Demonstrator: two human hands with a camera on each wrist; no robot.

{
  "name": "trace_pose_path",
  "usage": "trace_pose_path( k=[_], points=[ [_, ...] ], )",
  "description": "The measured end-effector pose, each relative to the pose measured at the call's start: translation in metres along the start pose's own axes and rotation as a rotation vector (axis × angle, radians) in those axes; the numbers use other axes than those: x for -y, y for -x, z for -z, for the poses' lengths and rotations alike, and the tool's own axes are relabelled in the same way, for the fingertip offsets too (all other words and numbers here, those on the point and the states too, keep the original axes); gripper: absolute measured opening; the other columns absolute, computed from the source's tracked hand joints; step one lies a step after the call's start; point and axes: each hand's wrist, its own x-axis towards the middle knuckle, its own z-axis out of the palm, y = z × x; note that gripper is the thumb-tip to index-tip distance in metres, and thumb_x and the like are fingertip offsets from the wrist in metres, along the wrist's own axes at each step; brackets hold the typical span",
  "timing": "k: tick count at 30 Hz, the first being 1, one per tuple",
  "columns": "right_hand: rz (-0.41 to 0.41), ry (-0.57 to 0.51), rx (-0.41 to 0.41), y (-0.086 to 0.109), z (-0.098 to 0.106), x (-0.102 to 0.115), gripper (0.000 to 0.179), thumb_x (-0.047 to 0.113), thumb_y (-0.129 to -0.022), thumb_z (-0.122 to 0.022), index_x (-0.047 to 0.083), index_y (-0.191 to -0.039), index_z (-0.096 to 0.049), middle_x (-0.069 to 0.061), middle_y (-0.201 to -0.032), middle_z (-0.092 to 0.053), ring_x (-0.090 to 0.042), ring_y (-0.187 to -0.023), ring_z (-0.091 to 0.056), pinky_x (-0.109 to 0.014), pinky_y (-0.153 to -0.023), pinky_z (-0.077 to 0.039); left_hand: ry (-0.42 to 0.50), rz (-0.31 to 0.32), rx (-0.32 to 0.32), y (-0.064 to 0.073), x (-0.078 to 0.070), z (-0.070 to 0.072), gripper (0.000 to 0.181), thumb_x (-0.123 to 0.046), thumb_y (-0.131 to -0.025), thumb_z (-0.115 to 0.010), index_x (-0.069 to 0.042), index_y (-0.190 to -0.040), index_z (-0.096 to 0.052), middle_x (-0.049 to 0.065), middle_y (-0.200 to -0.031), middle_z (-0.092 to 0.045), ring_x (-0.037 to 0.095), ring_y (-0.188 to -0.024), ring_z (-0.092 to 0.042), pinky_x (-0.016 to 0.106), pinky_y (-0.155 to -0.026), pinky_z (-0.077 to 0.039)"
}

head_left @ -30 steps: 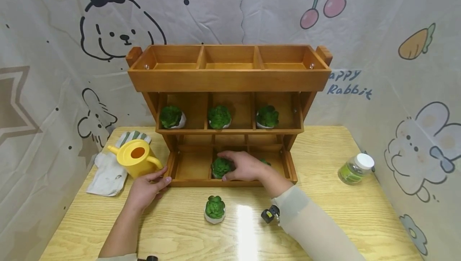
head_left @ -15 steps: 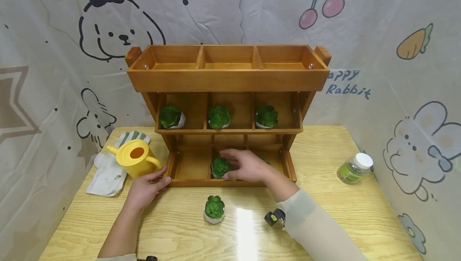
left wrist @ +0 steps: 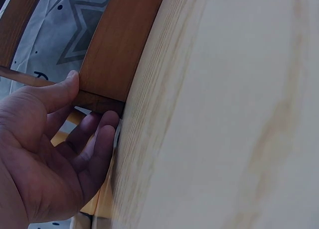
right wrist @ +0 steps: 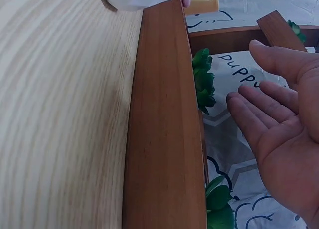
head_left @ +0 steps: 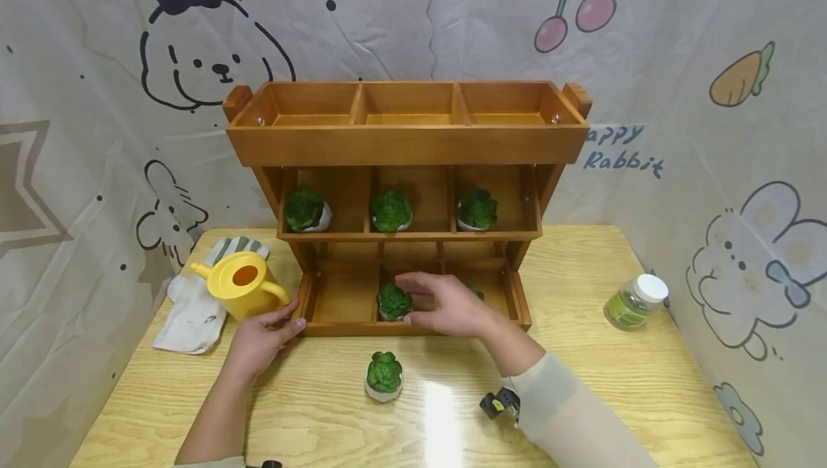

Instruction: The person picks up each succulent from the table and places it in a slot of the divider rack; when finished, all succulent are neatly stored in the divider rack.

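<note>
A three-tier wooden plant shelf (head_left: 407,147) stands on the table. My left hand (head_left: 255,342) holds its lower left corner, thumb on one side and fingertips on the other, as the left wrist view shows. In the bottom middle compartment sits a green potted succulent (head_left: 394,301). Just right of that plant is my right hand (head_left: 452,305), fingers extended and holding nothing; the right wrist view shows a gap between fingertips and leaves (right wrist: 203,82). Another succulent (head_left: 477,293) in the bottom right compartment is mostly hidden behind this hand. One more potted succulent (head_left: 384,373) stands on the table before the shelf.
Three succulents (head_left: 390,210) fill the middle tier, one per compartment. Left of the shelf, a yellow watering can (head_left: 242,285) stands by white gloves (head_left: 189,317) with green stripes. A clear jar (head_left: 636,301) with a white lid is at the right. Patterned cloth surrounds the table.
My right hand has come away from the bottom middle succulent, shifting slightly right with its fingers spread wider. The plant stays in its compartment. The left hand keeps its place on the shelf corner.
</note>
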Motion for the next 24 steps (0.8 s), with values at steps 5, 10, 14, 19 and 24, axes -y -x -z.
trace_pose_path(
  k=[5,10,14,19,24],
  points=[
    [0.018,-0.026,-0.003,0.003,-0.003,-0.002,0.065,0.016,-0.095,-0.079,0.005,-0.152,-0.050,-0.010,-0.150,-0.056,-0.029,-0.135,-0.057,-0.038,-0.108,-0.049,0.002,0.002,-0.004,0.000,0.001,0.000,0.060,-0.034,-0.095,-0.079,-0.015,-0.148,-0.059,0.018,-0.123,-0.069,0.020,-0.094,-0.071,0.034,-0.072,-0.062],
    [0.020,-0.036,0.003,0.007,-0.009,-0.002,0.063,0.018,-0.095,-0.079,0.006,-0.151,-0.052,-0.010,-0.148,-0.058,-0.030,-0.133,-0.058,-0.038,-0.107,-0.050,-0.001,0.004,-0.005,0.000,0.000,-0.001,0.059,-0.032,-0.095,-0.079,-0.015,-0.148,-0.059,0.017,-0.123,-0.070,0.020,-0.094,-0.071,0.034,-0.072,-0.062],
    [0.037,-0.044,0.016,0.010,-0.013,-0.002,0.062,0.017,-0.095,-0.079,0.004,-0.150,-0.052,-0.010,-0.147,-0.059,-0.026,-0.132,-0.059,-0.036,-0.107,-0.049,-0.004,0.003,-0.008,-0.001,-0.001,-0.001,0.057,-0.030,-0.096,-0.078,-0.015,-0.147,-0.059,0.017,-0.120,-0.070,0.019,-0.093,-0.070,0.033,-0.072,-0.062],
    [0.046,-0.029,0.039,0.015,-0.018,-0.004,0.063,0.017,-0.094,-0.079,0.006,-0.150,-0.053,-0.008,-0.146,-0.060,-0.022,-0.131,-0.060,-0.032,-0.107,-0.049,-0.006,0.005,-0.010,-0.001,0.000,-0.001,0.058,-0.031,-0.095,-0.079,-0.015,-0.147,-0.060,0.015,-0.118,-0.071,0.018,-0.093,-0.071,0.033,-0.072,-0.062],
    [0.039,-0.027,0.048,0.019,-0.021,-0.005,0.062,0.019,-0.095,-0.079,0.009,-0.150,-0.053,-0.006,-0.144,-0.061,-0.022,-0.128,-0.062,-0.032,-0.105,-0.050,-0.012,0.006,-0.008,-0.001,0.000,-0.001,0.058,-0.032,-0.095,-0.078,-0.015,-0.148,-0.059,0.015,-0.119,-0.072,0.019,-0.095,-0.071,0.033,-0.073,-0.062]
  ],
)
